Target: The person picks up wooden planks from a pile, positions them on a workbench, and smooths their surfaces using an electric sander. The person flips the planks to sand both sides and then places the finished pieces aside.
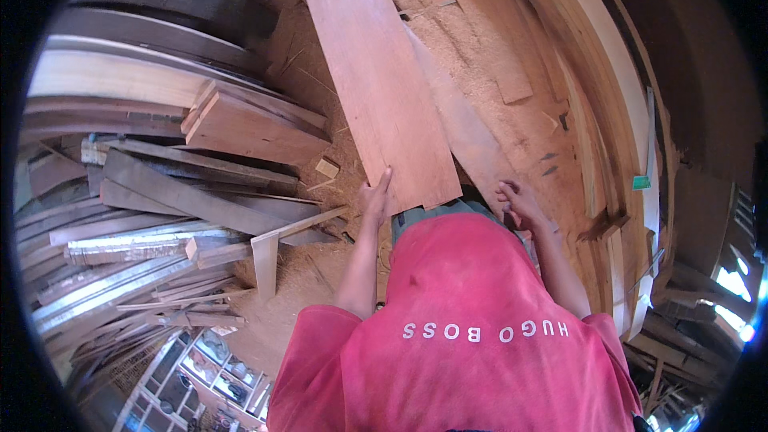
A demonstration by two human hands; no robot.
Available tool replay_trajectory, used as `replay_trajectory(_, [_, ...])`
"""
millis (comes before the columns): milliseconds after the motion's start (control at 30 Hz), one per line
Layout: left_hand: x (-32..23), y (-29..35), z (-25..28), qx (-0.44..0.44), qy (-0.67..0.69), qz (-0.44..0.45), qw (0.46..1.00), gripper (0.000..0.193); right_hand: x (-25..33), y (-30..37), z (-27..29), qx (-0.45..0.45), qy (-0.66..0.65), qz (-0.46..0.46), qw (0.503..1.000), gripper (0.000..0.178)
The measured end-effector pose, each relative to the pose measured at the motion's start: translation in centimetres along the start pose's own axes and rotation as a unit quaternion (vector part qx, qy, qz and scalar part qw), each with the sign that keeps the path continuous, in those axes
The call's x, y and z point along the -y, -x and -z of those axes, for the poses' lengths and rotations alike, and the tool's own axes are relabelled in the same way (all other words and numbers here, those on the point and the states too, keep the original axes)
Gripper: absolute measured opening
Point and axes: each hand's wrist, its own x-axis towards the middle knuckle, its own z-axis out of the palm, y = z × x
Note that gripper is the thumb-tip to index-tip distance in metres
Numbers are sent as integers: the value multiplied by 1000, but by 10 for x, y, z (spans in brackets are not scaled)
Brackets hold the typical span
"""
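Observation:
A long, wide reddish wooden board (380, 88) stretches away from my body, its near end close to my waist. My left hand (378, 194) grips the board's near left edge, thumb laid on the top face and the other fingers hidden beneath. Under and to the right of it lies a second, paler board (460, 116), set at a slant. My right hand (520, 206) is over the near part of this paler board, apart from the reddish one. Its fingers are curled in; whether anything small is between them I cannot make out.
Sawdust (444, 24) covers the surface beyond the boards. Stacked planks (144, 56) and short offcuts (176, 304) fill the left side. A thick reddish block (256, 132) juts out there. Long curved-looking planks (592, 56) line the right. A compartmented shelf (216, 368) stands at the lower left.

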Motion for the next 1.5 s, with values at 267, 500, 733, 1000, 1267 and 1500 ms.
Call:
replay_trajectory(267, [-28,28,-31,-2,154,14,988,62,29,-37,-76,115,182,89,972,72])
replay_trajectory(500, [-15,11,-34,14,212,8,977,68,66,-19,-75,60,145,158,975,62])
replay_trajectory(733, [-154,91,-47,128,257,28,957,64,170,51,-37,52,-1,194,980,46])
replay_trajectory(1000, [-296,189,-33,200,404,-125,884,60,299,164,-26,155,-207,269,928,40])
replay_trajectory(1267, [-364,170,-22,227,451,-190,842,55,223,146,31,51,29,393,918,41])
replay_trajectory(1500, [-375,168,-25,206,439,-186,855,53,-65,111,148,-2,469,126,874,59])
